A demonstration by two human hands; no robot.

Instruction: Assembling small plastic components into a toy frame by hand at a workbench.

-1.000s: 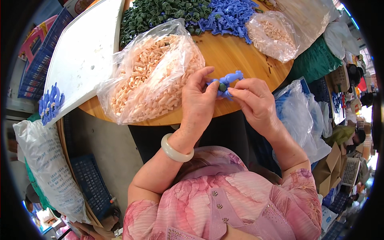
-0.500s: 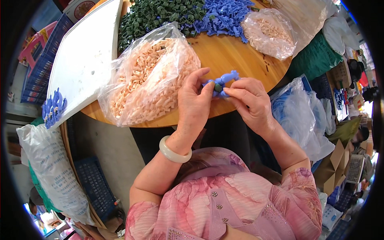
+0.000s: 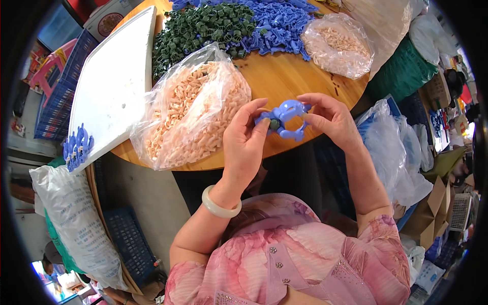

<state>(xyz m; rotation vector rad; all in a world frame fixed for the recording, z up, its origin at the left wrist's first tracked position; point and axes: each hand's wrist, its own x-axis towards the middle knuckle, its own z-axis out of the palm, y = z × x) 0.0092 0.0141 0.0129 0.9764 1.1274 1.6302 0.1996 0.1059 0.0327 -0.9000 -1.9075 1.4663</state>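
While both forearms reach over the near edge of the round wooden tabletop (image 3: 277,76), the hands hold a small blue plastic figure (image 3: 291,109) between them, above the rim. The left hand (image 3: 243,138) pinches its left end between thumb and fingers, beside a dark green plastic piece (image 3: 274,124) set against the figure. The right hand (image 3: 333,121) has its thumb and fingertips closed narrowly at the figure's right end. A pale bangle (image 3: 221,203) circles the left wrist. Just left of the left hand lies a large clear bag (image 3: 198,114) full of peach-coloured plastic pieces; beyond it, a heap of dark green pieces (image 3: 201,35) touches a heap of blue pieces (image 3: 279,25). Near the blue heap sits a smaller clear bag (image 3: 338,47), also with peach pieces. On the left, a white board (image 3: 114,81) reaches past the table's edge, with several blue figures (image 3: 78,147) clustered at its near corner.
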